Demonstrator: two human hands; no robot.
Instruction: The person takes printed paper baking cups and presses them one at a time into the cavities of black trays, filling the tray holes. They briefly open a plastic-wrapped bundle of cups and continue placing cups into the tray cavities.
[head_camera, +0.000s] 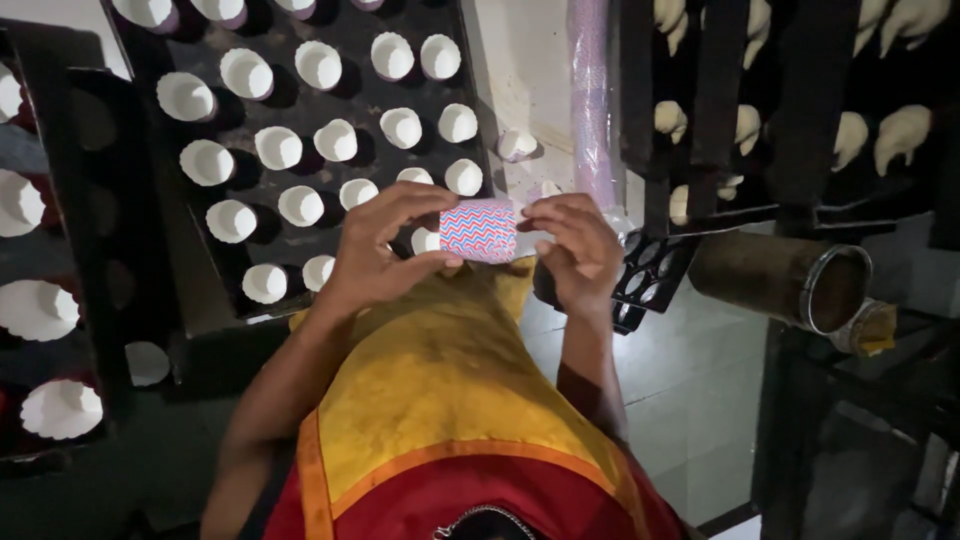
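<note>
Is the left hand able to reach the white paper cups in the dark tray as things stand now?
Probably yes. The left hand is over the near edge of the dark baking tray, with white paper cups just beside it. But it is occupied, helping hold a stack of zigzag-patterned paper cups.

Dark tray (200, 290) (probably metal) of paper cups (278, 147)

We are standing in a small bakery's production room: a dark baking tray (200, 290) is filled with rows of white paper cups (278, 147), more trays of larger fluted cases (38, 308) sit to our left, and racks (720, 110) to our right carry pale shaped dough pieces (900, 135). A yellow and red apron (440, 400) hangs before us above a tiled floor (690, 390).
</note>
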